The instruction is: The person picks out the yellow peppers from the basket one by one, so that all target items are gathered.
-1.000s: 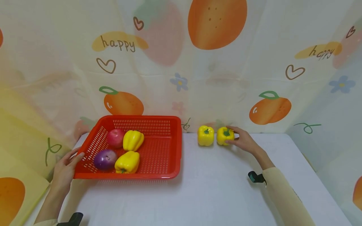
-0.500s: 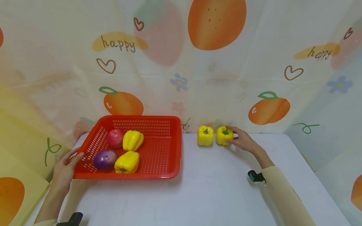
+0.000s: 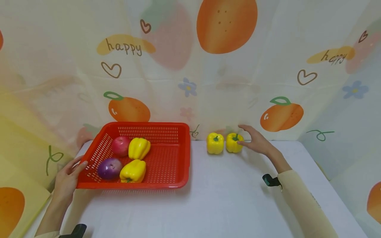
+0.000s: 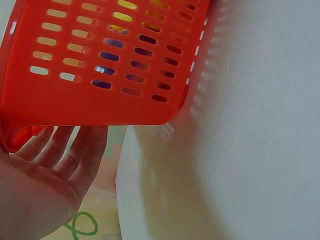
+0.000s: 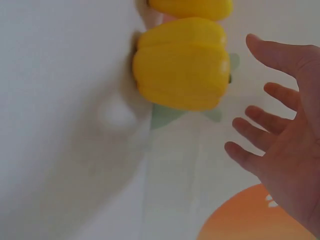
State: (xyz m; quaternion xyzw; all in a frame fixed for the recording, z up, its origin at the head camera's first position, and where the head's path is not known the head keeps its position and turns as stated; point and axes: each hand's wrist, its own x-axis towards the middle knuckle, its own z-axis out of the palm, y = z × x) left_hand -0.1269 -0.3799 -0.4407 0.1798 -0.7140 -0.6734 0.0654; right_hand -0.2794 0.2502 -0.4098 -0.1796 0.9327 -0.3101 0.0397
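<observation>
A red plastic basket (image 3: 174, 185) stands on the left of the table. My left hand (image 3: 65, 180) holds its left edge, thumb at the rim; in the left wrist view the fingertips (image 4: 82, 155) go out of sight behind the basket. Inside are two yellow bell peppers (image 3: 133, 171), a purple round vegetable or fruit (image 3: 109, 168) and a red round fruit (image 3: 120, 146). To the basket's right, two more yellow peppers stand side by side, a left one (image 3: 215, 143) and a right one (image 3: 233, 144). My right hand (image 3: 256, 140), fingers spread, hovers beside the right pepper and holds nothing.
The white-covered table (image 3: 208, 205) meets a printed curtain (image 3: 223, 86) at the back, close behind the peppers. The basket's right wall (image 3: 186, 158) rises between its contents and the two standing peppers.
My right hand has let go of the right pepper; its fingers have spread and lifted slightly up and right. That pepper stays standing. The left hand keeps its hold on the basket.
</observation>
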